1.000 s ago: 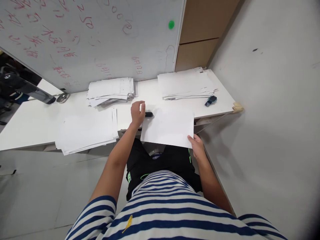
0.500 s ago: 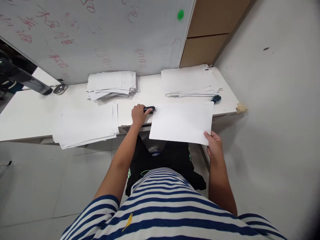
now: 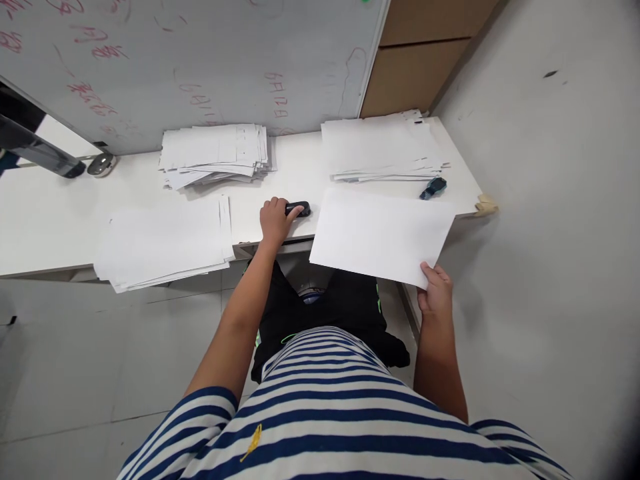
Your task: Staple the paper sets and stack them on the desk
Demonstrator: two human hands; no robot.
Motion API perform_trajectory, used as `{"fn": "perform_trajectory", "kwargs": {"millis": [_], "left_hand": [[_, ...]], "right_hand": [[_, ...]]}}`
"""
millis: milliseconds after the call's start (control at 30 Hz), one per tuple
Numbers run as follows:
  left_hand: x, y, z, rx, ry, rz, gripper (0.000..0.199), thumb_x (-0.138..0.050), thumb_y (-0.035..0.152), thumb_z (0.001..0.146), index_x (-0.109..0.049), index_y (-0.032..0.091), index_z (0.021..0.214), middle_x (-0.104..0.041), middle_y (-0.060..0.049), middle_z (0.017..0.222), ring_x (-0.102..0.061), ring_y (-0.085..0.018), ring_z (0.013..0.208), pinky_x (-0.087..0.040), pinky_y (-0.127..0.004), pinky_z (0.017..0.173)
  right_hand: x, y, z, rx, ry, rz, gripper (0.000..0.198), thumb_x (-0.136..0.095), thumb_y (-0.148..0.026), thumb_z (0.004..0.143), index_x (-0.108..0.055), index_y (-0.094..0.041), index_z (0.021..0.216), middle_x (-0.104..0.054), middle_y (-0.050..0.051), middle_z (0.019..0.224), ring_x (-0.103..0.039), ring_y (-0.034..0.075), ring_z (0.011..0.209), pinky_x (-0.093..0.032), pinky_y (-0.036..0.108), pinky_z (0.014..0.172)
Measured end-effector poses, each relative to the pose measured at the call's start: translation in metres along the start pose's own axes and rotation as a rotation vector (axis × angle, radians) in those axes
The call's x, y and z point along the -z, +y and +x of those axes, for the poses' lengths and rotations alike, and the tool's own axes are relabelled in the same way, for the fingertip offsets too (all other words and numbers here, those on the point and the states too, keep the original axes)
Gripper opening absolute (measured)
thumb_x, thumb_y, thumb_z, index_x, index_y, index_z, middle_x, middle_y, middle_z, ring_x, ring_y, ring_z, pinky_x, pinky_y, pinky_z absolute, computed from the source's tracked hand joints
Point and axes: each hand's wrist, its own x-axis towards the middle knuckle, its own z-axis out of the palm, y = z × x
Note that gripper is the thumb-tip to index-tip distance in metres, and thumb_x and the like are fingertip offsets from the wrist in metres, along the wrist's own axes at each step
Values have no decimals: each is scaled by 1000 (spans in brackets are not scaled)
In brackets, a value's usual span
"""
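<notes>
My left hand (image 3: 275, 219) is closed round a black stapler (image 3: 300, 209) on the table near its front edge. In my right hand (image 3: 435, 287) is white paper (image 3: 383, 233), pinched at its near right corner. The paper reaches over the table's front edge, and its left edge lies a little right of the stapler, apart from it. Whether it is one sheet or several I cannot tell. Behind the held paper is a stack of papers (image 3: 375, 147). Left of my left hand, another paper pile (image 3: 165, 243) overhangs the front edge.
A further stack of papers (image 3: 213, 150) stands at the back against the whiteboard (image 3: 225, 60). A small dark object (image 3: 433, 188) lies at the right. A computer mouse (image 3: 102, 165) and a dark cylinder (image 3: 40, 147) are at the left. A wall (image 3: 550, 200) bounds the right side.
My right hand has drawn the paper to the right, away from the stapler, and turned it slightly. My left hand stays on the stapler. The view has shifted a little.
</notes>
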Motion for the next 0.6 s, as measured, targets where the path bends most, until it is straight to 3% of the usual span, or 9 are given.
{"fn": "perform_trajectory", "kwargs": {"millis": [200,333,433,533,600], "left_hand": [[2,2,-1,12,-2,-31,50,-42,67,99,-64,23,104,-65,-15,110,-55,-33,110,-40,-44,94],[3,2,-1,12,-15,-32,46,-45,63,99,-65,22,104,-64,-16,111,-54,-34,111,-40,-45,94],[3,2,-1,0,-15,2,39,-48,58,99,-65,22,103,-64,-15,109,-55,-34,111,-40,-44,93],[3,2,0,-5,-14,38,36,-49,55,100,-65,22,102,-65,-15,109,-56,-34,110,-41,-43,91],[3,3,0,-5,-8,43,39,-49,58,99,-65,22,102,-65,-15,108,-57,-34,109,-41,-43,90]], "right_hand": [[-2,0,-1,-31,-26,-14,32,-85,-31,61,-73,-20,88,-77,1,97,-70,14,82,-61,25,74],[-21,-11,13,-24,-74,16,34,-85,-31,59,-72,-20,88,-76,1,95,-69,16,82,-61,26,72],[-56,-33,44,48,-175,6,32,-82,-31,61,-71,-20,89,-75,2,96,-68,17,86,-60,29,73],[-107,-65,96,91,-285,-104,27,-76,-29,66,-69,-20,91,-73,2,93,-67,17,84,-57,27,66],[-142,-86,135,115,-274,-239,22,-74,-26,71,-67,-21,92,-70,1,91,-64,16,82,-53,24,59]]}}
